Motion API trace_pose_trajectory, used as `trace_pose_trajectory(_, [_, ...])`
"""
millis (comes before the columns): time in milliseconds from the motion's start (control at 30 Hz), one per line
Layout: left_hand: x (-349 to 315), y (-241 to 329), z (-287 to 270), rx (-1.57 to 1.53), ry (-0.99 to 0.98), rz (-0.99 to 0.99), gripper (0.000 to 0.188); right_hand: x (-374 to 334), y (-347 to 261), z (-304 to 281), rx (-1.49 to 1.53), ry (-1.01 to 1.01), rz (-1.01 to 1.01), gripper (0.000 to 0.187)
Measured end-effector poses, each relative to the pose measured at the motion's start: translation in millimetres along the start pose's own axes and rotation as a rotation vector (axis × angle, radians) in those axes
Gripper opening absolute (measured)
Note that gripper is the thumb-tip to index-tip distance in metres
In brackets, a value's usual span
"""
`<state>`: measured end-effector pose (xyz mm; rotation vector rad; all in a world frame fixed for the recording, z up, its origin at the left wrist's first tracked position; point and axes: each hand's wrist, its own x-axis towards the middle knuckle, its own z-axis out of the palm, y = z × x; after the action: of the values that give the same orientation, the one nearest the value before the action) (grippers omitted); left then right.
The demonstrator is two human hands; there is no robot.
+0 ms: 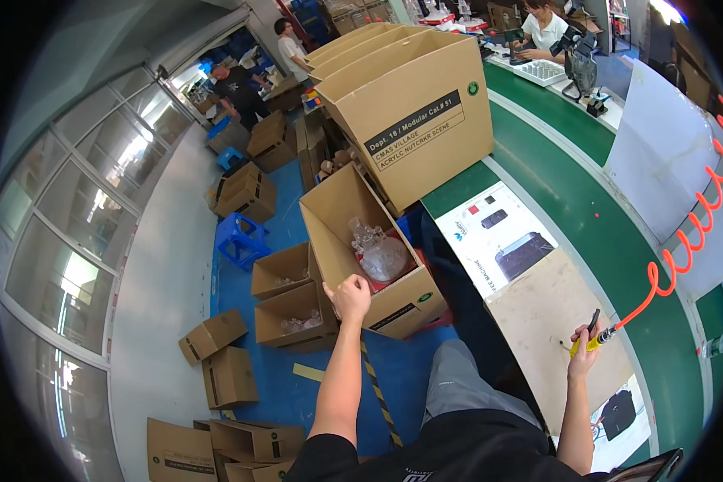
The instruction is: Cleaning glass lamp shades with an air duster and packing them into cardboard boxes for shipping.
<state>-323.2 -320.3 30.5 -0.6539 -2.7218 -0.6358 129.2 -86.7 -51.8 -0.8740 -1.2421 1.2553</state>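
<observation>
My left hand [349, 297] is closed at the near rim of an open cardboard box [416, 299], and its fingers curl over the edge. Inside that box sits a clear acrylic figure scene [380, 255] on a red base. Over on the right, my right hand [584, 353] grips a yellow air blow gun [588, 345] with a black lever. An orange coiled hose [673, 265] runs from the gun up to the right edge of the view. Beneath the gun lies a flat cardboard sheet [538, 309] on the bench.
Tall open cartons [426, 120] stand beyond the box. A green conveyor belt [554, 153] curves along the right. Two smaller boxes [297, 313] with clear pieces and a blue stool [241, 239] are on the blue floor. A co-worker [542, 32] sits across the belt; two people stand farther back.
</observation>
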Motion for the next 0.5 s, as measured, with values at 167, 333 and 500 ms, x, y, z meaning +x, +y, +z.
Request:
trace_pose_trajectory(167, [-1.7,-2.8,-0.1,-0.033,0.001,-0.004,0.029,-0.4,0.8,4.2,-0.029,-0.023,0.010,0.044])
trace_pose_trajectory(333, [-2.2,-1.3,-1.1,-0.035,0.000,-0.007,0.029,-1.2,-4.9,6.4,-0.045,-0.026,0.004,0.044])
trace_pose_trajectory(500, [-2.8,-0.1,-2.2,-0.021,-0.010,-0.014,0.029,-0.7,-0.6,0.8,-0.044,-0.029,0.001,0.044])
